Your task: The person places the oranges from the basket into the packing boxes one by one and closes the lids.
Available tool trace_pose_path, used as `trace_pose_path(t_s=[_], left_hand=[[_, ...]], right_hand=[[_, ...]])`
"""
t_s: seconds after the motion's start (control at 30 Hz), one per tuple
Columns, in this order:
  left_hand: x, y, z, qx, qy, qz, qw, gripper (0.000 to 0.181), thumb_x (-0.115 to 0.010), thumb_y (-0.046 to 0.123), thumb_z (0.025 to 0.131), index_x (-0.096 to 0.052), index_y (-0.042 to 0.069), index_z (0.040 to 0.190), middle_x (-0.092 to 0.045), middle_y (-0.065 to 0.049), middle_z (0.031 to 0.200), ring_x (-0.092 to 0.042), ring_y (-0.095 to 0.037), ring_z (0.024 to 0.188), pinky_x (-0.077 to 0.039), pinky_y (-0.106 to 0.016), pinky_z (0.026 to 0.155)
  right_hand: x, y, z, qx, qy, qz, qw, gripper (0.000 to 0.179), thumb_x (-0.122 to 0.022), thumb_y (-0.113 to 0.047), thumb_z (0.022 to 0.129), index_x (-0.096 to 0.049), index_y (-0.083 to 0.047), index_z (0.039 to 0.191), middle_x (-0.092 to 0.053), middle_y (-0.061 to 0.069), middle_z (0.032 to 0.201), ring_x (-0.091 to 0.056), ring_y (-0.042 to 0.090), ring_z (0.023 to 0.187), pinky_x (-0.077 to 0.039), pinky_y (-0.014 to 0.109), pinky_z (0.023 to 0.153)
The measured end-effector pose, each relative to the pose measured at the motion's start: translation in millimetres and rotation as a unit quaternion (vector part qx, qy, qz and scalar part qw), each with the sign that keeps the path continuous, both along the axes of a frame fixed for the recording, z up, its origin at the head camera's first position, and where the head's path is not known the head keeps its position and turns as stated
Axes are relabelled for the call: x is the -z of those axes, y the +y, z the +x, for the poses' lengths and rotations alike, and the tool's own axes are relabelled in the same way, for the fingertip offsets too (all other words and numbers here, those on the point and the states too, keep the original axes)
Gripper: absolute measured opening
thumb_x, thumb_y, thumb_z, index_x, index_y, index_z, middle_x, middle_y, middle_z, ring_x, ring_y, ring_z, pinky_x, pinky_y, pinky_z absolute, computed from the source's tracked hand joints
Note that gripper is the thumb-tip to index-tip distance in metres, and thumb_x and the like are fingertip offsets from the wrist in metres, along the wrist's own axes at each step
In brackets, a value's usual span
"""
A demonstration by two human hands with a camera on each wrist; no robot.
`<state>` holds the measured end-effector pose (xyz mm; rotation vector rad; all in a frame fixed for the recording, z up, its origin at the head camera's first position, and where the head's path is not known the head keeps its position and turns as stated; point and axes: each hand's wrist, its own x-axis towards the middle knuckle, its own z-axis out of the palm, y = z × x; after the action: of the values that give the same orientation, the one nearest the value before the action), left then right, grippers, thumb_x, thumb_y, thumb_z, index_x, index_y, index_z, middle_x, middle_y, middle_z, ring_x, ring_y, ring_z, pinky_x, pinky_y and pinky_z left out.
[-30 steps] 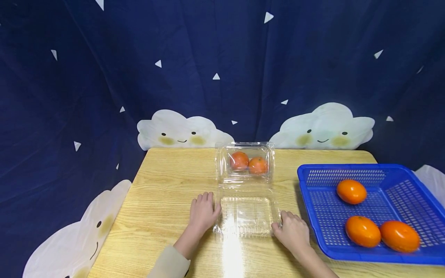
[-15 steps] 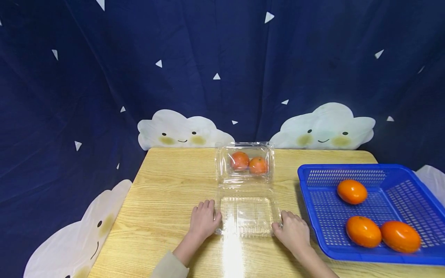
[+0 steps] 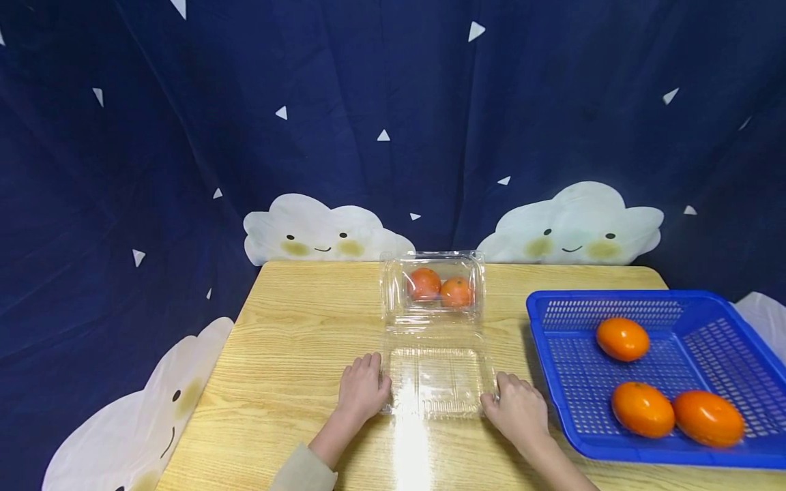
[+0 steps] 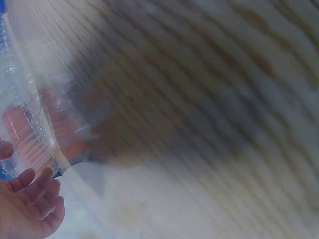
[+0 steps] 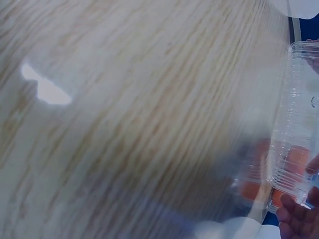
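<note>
One clear box (image 3: 439, 375), lidded, opened out in two halves, was set between the hands. Its near half was gripped at both sides: the left edge was pinched between thumb and fingers of the left hand (image 3: 361, 390), the near right corner likewise by the right hand (image 3: 517, 409). The far half was placed beyond the reach of both, and in it two round fruits, left (image 3: 424, 284) and right (image 3: 456, 292), were held side by side; they were seen through the plastic.

One table (image 3: 307, 320), pale, wood-grained, was marked by a bright glare (image 3: 410, 450) just before the box. It was backed by a dark blue curtain (image 3: 344, 82), printed with small white triangles. Smiling white clouds were shown behind the table, left (image 3: 325, 228) and right (image 3: 577, 225); another cloud (image 3: 141, 416) was shown along the table's left side.

One blue basket (image 3: 614, 294), mesh-sided, was stood on the right, near the right hand and apart from the box. Three orange fruits were contained: one at the back (image 3: 623, 339), two in front, left (image 3: 643, 410) and right (image 3: 709, 418), nearly or quite touching. The left forearm was covered by a beige sleeve (image 3: 305, 470).
</note>
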<state>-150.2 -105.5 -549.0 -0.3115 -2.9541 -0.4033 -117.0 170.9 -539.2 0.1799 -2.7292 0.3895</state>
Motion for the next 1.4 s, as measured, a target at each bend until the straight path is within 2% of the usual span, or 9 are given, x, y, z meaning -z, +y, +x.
trace_pose_path(t_s=[0.27, 0.37, 0.57, 0.67, 0.77, 0.87, 1.07, 1.23, 1.4], left_hand=[[-0.6, 0.6, 0.8, 0.001, -0.005, 0.002, 1.0, 0.024, -0.05, 0.026, 0.083, -0.054, 0.007, 0.098, -0.057, -0.005, 0.085, -0.053, -0.021, 0.075, -0.043, -0.036, 0.066], [-0.9, 0.8, 1.4, 0.001, -0.002, 0.001, 1.0, 0.024, -0.051, 0.026, 0.083, -0.054, 0.007, 0.098, -0.057, -0.005, 0.085, -0.053, -0.021, 0.075, -0.043, -0.036, 0.066], [-0.7, 1.5, 1.4, 0.0, 0.007, 0.0, 1.0, 0.018, -0.052, 0.025, 0.083, -0.053, 0.009, 0.091, -0.054, -0.003, 0.078, -0.05, -0.02, 0.07, -0.042, -0.034, 0.063], [-0.6, 1.9, 1.1, -0.002, 0.003, 0.002, 1.0, 0.019, -0.051, 0.025, 0.083, -0.053, 0.009, 0.091, -0.053, -0.003, 0.078, -0.05, -0.019, 0.07, -0.041, -0.034, 0.062], [-0.8, 2.2, 1.2, -0.005, 0.0, 0.005, 1.0, 0.02, -0.051, 0.026, 0.083, -0.053, 0.008, 0.093, -0.054, -0.003, 0.079, -0.051, -0.02, 0.071, -0.042, -0.035, 0.063], [-0.6, 2.7, 1.2, -0.006, -0.002, 0.009, 0.9999, 0.018, -0.05, 0.025, 0.083, -0.052, 0.009, 0.091, -0.053, -0.003, 0.078, -0.05, -0.019, 0.069, -0.041, -0.034, 0.061], [0.3, 3.6, 1.5, -0.008, -0.002, 0.013, 0.9999, 0.015, -0.05, 0.024, 0.083, -0.051, 0.01, 0.087, -0.051, -0.001, 0.074, -0.048, -0.018, 0.067, -0.038, -0.031, 0.058], [0.1, 3.7, 1.7, -0.01, -0.003, 0.016, 0.9998, 0.015, -0.05, 0.024, 0.083, -0.051, 0.01, 0.087, -0.051, -0.001, 0.075, -0.048, -0.018, 0.066, -0.038, -0.031, 0.058], [0.2, 4.1, 1.7, -0.01, -0.005, 0.012, 0.9999, 0.019, -0.049, 0.024, 0.083, -0.053, 0.008, 0.093, -0.055, -0.004, 0.08, -0.051, -0.02, 0.07, -0.041, -0.033, 0.06]], right_hand=[[-7.9, -2.2, 5.8, 0.01, -0.027, 0.003, 0.9996, 0.029, -0.068, -0.024, 0.069, -0.052, 0.0, 0.073, -0.052, 0.011, 0.061, -0.048, 0.027, 0.049, -0.038, 0.036, 0.039], [-13.8, -3.3, 8.1, 0.002, -0.022, -0.003, 0.9998, 0.031, -0.069, -0.023, 0.069, -0.052, 0.001, 0.079, -0.052, 0.011, 0.064, -0.048, 0.026, 0.05, -0.039, 0.036, 0.039], [-35.1, -3.0, 8.9, -0.048, 0.029, -0.021, 0.9982, 0.025, -0.067, -0.019, 0.07, -0.057, -0.004, 0.088, -0.06, 0.009, 0.082, -0.058, 0.027, 0.069, -0.045, 0.037, 0.052], [-46.0, 2.3, 5.4, -0.072, 0.061, -0.031, 0.9951, 0.028, -0.066, -0.017, 0.071, -0.059, -0.004, 0.094, -0.061, 0.011, 0.09, -0.058, 0.028, 0.077, -0.046, 0.04, 0.06], [-54.2, 11.8, 0.0, -0.078, 0.087, -0.042, 0.9922, 0.032, -0.064, -0.016, 0.071, -0.058, -0.003, 0.099, -0.061, 0.015, 0.096, -0.057, 0.032, 0.084, -0.045, 0.045, 0.069], [-59.4, 24.6, -5.7, -0.066, 0.099, -0.055, 0.9914, 0.035, -0.063, -0.014, 0.071, -0.058, -0.002, 0.103, -0.059, 0.018, 0.102, -0.055, 0.037, 0.093, -0.042, 0.051, 0.078], [-65.2, 55.4, -13.7, -0.013, 0.109, -0.066, 0.9918, 0.037, -0.065, -0.01, 0.072, -0.058, 0.0, 0.106, -0.056, 0.022, 0.106, -0.051, 0.042, 0.096, -0.038, 0.056, 0.081], [-68.3, 78.3, -15.7, 0.03, 0.097, -0.087, 0.991, 0.038, -0.062, -0.008, 0.073, -0.056, 0.0, 0.11, -0.053, 0.024, 0.109, -0.047, 0.045, 0.099, -0.034, 0.059, 0.082], [-66.5, 95.8, -15.0, 0.072, 0.079, -0.086, 0.9906, 0.041, -0.062, -0.009, 0.074, -0.054, 0.001, 0.113, -0.05, 0.027, 0.111, -0.045, 0.046, 0.101, -0.032, 0.062, 0.081]])
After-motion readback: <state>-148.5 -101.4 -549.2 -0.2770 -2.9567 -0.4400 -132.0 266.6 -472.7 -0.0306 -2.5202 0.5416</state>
